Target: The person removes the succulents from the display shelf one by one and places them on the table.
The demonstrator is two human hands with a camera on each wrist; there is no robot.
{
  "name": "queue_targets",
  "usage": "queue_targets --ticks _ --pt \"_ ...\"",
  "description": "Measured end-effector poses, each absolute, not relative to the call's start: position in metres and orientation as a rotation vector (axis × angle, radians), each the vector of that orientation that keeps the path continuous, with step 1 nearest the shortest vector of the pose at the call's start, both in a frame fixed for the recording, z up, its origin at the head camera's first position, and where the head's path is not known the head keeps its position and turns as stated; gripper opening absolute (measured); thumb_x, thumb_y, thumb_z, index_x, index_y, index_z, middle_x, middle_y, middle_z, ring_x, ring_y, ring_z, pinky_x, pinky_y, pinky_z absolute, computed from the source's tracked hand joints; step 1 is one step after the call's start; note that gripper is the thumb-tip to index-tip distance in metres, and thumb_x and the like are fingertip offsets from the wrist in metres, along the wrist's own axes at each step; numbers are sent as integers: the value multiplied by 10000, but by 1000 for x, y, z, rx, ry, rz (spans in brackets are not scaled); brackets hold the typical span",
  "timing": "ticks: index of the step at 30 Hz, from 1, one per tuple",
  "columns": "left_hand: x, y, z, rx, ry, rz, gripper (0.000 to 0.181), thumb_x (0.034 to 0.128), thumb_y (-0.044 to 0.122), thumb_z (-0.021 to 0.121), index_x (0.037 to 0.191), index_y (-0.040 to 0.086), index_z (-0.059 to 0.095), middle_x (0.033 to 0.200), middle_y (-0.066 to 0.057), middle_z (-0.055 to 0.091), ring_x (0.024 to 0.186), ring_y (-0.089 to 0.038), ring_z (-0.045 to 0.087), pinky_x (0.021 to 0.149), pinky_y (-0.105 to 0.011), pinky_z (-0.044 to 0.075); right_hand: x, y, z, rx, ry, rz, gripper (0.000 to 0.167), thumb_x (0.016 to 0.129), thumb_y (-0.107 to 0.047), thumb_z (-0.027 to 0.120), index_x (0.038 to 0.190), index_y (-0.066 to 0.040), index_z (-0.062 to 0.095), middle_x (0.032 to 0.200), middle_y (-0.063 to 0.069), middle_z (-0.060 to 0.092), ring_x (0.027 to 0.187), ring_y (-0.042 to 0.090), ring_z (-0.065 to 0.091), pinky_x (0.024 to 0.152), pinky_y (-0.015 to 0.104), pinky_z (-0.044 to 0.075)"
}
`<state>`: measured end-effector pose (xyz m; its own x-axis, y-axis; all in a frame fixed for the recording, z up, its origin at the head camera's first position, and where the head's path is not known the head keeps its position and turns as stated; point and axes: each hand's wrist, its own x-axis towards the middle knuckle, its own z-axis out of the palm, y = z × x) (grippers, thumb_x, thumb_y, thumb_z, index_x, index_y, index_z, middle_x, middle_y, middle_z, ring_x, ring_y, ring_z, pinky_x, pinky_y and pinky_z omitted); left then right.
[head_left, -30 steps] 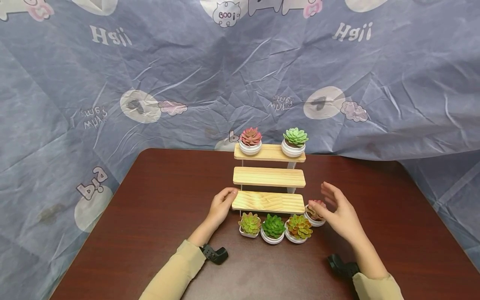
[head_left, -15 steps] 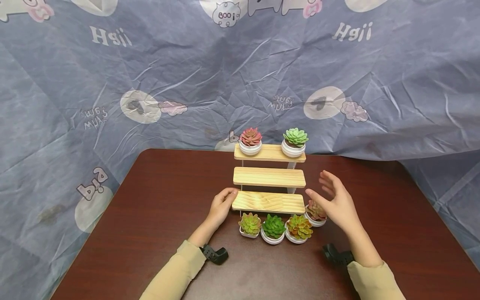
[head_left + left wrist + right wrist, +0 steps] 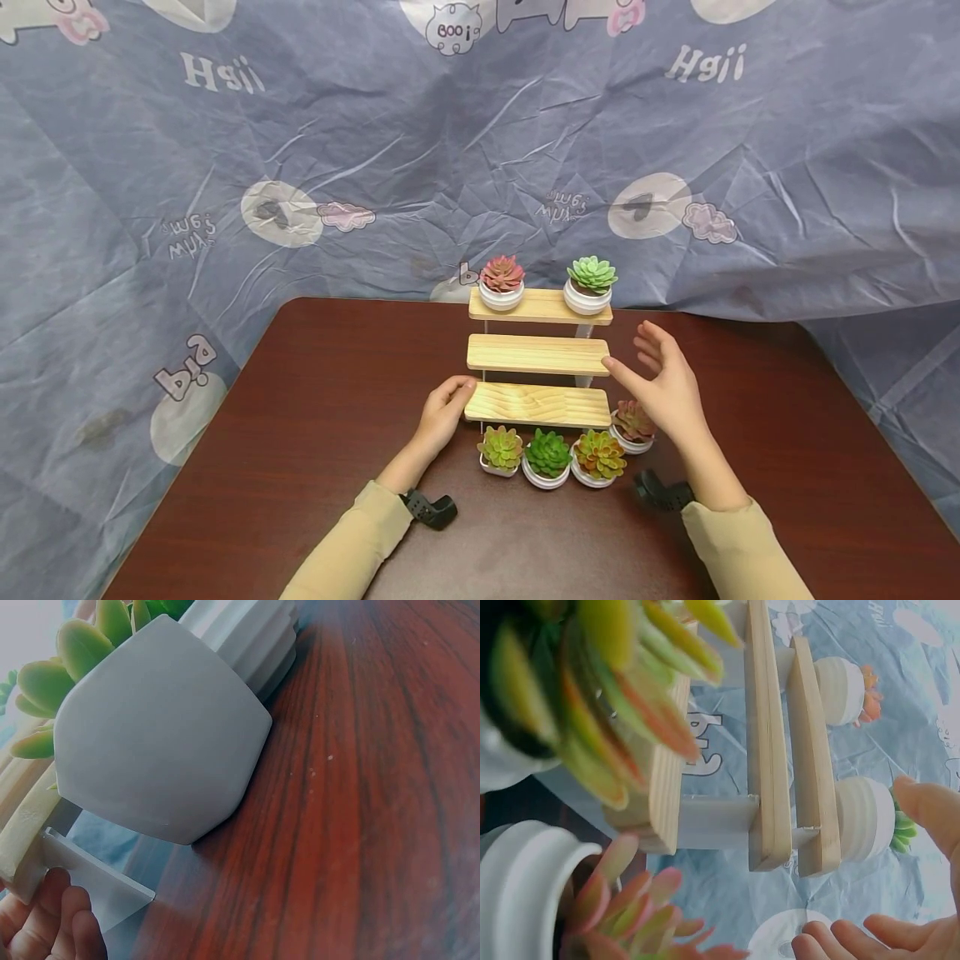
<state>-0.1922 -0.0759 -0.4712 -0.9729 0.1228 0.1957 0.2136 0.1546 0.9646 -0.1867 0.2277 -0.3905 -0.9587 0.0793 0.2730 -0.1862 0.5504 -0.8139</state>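
Observation:
A three-tier wooden display stand [image 3: 538, 356] stands on the table. My left hand [image 3: 442, 414] grips the left end of its lowest board; in the left wrist view the fingers [image 3: 54, 919] curl under that end. To the right of the stand my right hand [image 3: 670, 385] hangs with its fingers spread, holding nothing, its thumb near the middle board's end. On the top board sit a red potted succulent [image 3: 502, 283] and a light green one [image 3: 590, 285]. Before the stand are a yellow-green succulent [image 3: 500, 450], a dark green one [image 3: 547, 458] and an orange-green one [image 3: 598, 457].
A pinkish-red potted succulent [image 3: 633, 427] stands at the stand's right front corner, below my right hand. The dark red-brown table [image 3: 360, 358] reaches back to a blue printed cloth [image 3: 420, 150]. Clear panels [image 3: 720, 821] support the boards.
My right hand has moved up and to the left, away from the pinkish-red succulent and toward the middle board's right end. The left hand has stayed on the lowest board.

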Motion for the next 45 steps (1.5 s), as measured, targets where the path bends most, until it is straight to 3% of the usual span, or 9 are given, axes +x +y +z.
queue_targets --ticks 11,23,30,45 --pt "-193 -76 -472 -330 -2332 -1970 243 995 151 487 1073 -21 640 774 -7 557 693 -105 493 663 -283 419 -197 220 -386 109 -2484 1371 836 805 -289 759 1427 16 292 1394 212 391 1227 357 443 978 452 375" --pt "-194 -75 -472 -326 -2317 -1981 244 991 155 495 1069 -23 643 868 -74 625 742 -104 530 694 -284 439 -209 213 -384 124 -2490 1415 857 805 -329 754 1438 -1 279 1410 192 375 1248 333 428 990 438 368" --pt "-193 -76 -471 -326 -2331 -1974 248 995 160 489 1068 -20 642 812 -51 592 720 -137 510 673 -279 423 -213 208 -382 134 -2507 1446 848 817 -313 744 1444 1 267 1407 208 375 1252 348 419 1000 443 356" --pt "-194 -75 -473 -316 -2333 -1978 250 994 170 492 1077 -10 644 948 -111 640 801 -136 546 730 -294 445 -223 201 -375 105 -2537 1438 868 809 -374 739 1439 8 279 1405 225 370 1254 361 408 1005 451 353"
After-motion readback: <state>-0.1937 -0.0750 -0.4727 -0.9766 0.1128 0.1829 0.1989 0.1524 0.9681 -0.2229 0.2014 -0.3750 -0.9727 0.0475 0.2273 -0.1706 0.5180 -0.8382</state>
